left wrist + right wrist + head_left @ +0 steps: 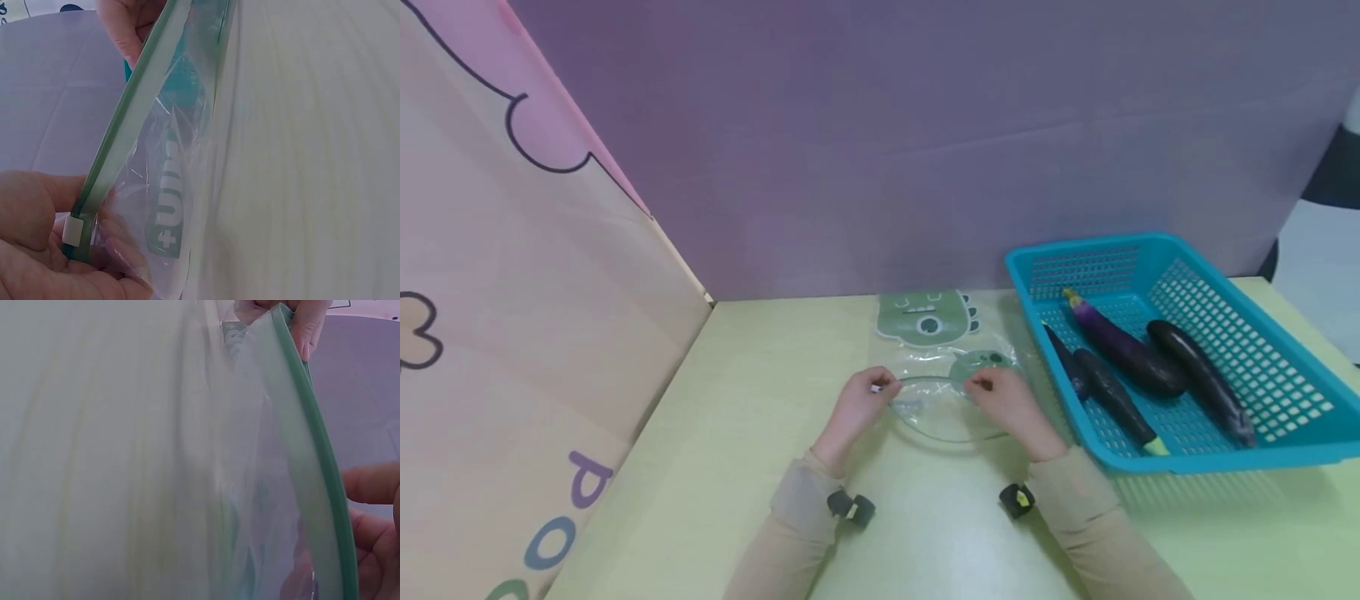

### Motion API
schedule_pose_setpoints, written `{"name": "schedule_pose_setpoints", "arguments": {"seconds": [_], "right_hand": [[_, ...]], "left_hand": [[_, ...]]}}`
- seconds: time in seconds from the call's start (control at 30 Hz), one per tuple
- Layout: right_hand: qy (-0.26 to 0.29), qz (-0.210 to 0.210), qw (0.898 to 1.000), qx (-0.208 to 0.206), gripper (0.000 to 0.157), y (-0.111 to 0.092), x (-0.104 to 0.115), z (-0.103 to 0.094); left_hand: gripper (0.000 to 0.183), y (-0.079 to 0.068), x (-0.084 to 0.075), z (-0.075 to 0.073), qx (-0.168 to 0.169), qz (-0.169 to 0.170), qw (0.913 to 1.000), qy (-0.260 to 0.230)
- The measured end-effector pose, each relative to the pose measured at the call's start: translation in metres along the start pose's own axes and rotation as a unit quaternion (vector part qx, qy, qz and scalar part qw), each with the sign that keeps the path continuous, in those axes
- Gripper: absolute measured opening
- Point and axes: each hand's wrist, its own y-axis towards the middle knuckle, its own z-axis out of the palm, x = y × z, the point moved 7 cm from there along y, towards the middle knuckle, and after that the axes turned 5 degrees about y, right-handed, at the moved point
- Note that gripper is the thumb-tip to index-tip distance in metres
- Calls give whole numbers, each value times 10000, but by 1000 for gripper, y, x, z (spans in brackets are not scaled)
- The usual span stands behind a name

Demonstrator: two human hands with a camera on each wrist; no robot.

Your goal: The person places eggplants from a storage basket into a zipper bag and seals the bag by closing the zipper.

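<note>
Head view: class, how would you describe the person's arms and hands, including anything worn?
Both arms wear long beige sleeves with wide, paler cuffs. Each wrist has a small, boxy black device; the right one shows a yellow mark. The left hand and right hand are gloveless.

Soft, diffuse light, apparently from above, spreads over the smooth pale yellow-green table (737, 400) in the head view, turning greener towards its right edge, with faint shadows beside the beige fabric sleeves (790, 533) and a latticed one below the turquoise perforated plastic basket (1285, 457). White glints streak the clear plastic bag with green trim (943, 362) near the table's far edge, and muted highlights lie along the glossy dark purple eggplants (1127, 346). Both wrist views are dimmer and low in contrast, the table blurring there into pale grey with faint yellowish streaks.
</note>
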Motion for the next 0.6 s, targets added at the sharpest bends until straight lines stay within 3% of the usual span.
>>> {"name": "schedule_pose_setpoints", "arguments": {"seconds": [0.6], "right_hand": [[33,-16,9999,-150,20,-6,13,-6]], "left_hand": [[13,0,0,-2,-44,14,10000,33]]}}
